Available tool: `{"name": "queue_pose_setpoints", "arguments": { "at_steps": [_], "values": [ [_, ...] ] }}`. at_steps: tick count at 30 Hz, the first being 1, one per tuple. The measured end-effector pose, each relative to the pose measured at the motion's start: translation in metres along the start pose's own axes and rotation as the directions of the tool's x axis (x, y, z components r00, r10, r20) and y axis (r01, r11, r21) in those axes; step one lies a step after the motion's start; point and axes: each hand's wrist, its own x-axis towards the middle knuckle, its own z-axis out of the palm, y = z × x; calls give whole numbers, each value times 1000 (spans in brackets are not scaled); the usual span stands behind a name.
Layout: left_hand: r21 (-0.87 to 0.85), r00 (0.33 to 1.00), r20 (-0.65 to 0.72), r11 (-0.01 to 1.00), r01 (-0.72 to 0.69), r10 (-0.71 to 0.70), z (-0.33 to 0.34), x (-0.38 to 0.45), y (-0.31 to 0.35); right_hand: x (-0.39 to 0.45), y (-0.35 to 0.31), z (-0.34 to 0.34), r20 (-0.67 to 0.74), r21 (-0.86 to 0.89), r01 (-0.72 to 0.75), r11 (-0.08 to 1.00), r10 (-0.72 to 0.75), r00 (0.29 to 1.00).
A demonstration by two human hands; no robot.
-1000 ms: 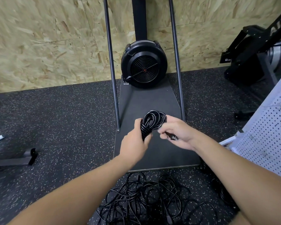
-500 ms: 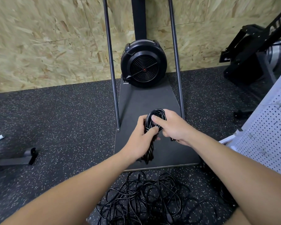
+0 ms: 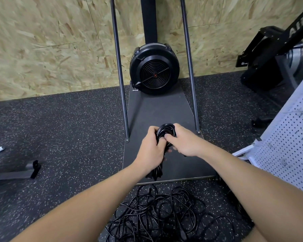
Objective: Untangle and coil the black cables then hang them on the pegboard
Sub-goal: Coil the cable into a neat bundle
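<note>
- nearest, a loose tangle of black cables [image 3: 164, 217] lies on the speckled floor [image 3: 59, 137] between the forearms, not yet sorted, so most of the task remains.
- just beyond, the coiled cable [image 3: 165, 131] is held in the air over the grey platform [image 3: 157, 109], and its lower part now hangs below the left hand [image 3: 151, 151] as a long bundle where a second ago it was a compact loop.
- the left hand's fingers are curled round the middle of the bundle; the right hand [image 3: 184, 142] has closed in from the side, its fingers pinching the top loop.
- judging by this, the coil is being tightened or wrapped before hanging.
- farther right, the white pegboard [image 3: 287, 137] stands well apart from the hands; no cable on it that i can see.
- farthest, a black fan housing [image 3: 154, 69] sits against the chipboard wall.
</note>
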Motion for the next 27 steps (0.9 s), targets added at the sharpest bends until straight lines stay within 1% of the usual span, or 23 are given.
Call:
{"name": "queue_pose_setpoints", "arguments": {
  "at_steps": [3,5,8,10,11,16,18,20,22,23,24,25,27],
  "values": [
    [-10,998,51,1000,26,-25,1,-2,1,-3,0,-2,22,-76,-8,997,10,1000],
    [30,996,88,999,27,-30,1,-2,3,-6,0,-6,35,-101,5,995,-2,999],
    [65,983,181,998,20,-31,-4,-2,7,-12,-2,-10,80,-89,57,994,-50,996],
    [42,971,239,999,22,-31,-7,-2,8,-16,-5,-11,116,-66,103,993,-95,989],
    [27,969,245,999,25,-31,-7,-2,8,-16,-5,-11,132,-50,115,992,-107,985],
    [26,991,132,1000,10,-13,-4,-1,11,-11,-8,-14,127,107,91,990,-104,986],
    [110,996,93,994,-12,1,-9,2,11,-10,-6,-9,135,228,88,970,-121,983],
    [188,1000,21,982,-1,-3,-16,6,8,-10,-2,-3,138,448,53,893,-128,982],
    [156,998,-49,987,45,-38,-26,12,5,-12,0,-1,119,668,15,744,-126,985],
    [116,996,-68,991,64,-57,-30,16,4,-13,1,-2,96,744,15,668,-129,987],
    [61,994,-75,995,80,-76,-33,19,5,-12,2,-3,69,800,21,600,-127,989],
    [-6,993,-74,996,93,-93,-35,22,6,-13,2,-5,48,831,29,556,-122,991],
    [-128,989,-75,985,116,-126,-37,25,8,-15,-1,-6,15,854,50,518,-120,993]
  ]
}}
